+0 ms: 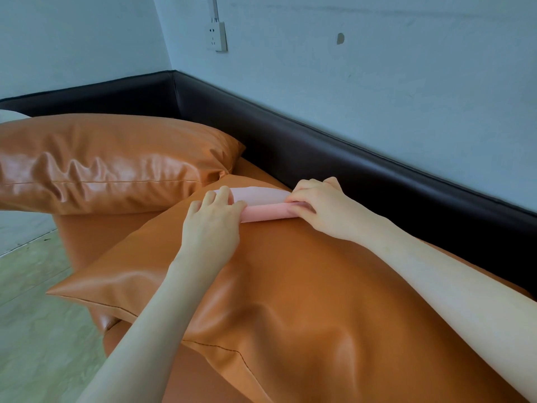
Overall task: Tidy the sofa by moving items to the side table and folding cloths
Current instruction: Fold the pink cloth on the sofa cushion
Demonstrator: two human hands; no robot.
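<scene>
Item: pink cloth [263, 205], centre of the frame, folded or rolled into a narrow strip lying across the top of the near cushion [290, 286].

Grip, left: left hand [213, 221] at the strip's left end, fingers curled over the upper edge, thumb along the near side, pinching the cloth.

Grip, right: right hand [316, 206] at the strip's right end, fingers bent down onto the cloth and thumb tucked under the fold, likewise pinching it. The two ends are held level, likely to keep the edges square while the fold is made or tightened.

Support: the near cushion, orange leather, fills the lower centre and serves as a flat working surface.

Adjacent: a second orange cushion [110, 164], left of centre, its corner just beside the cloth's far side, not plainly touching it.

Surround: sofa seat [122, 231] beneath both cushions; dark sofa back [348, 158] running from upper left to right edge; wall with socket [216, 36] at top; pale floor [32, 301] at lower left.

Side table: not in view.

Status, judged: folding of this cloth under way; transfer not yet done.
</scene>
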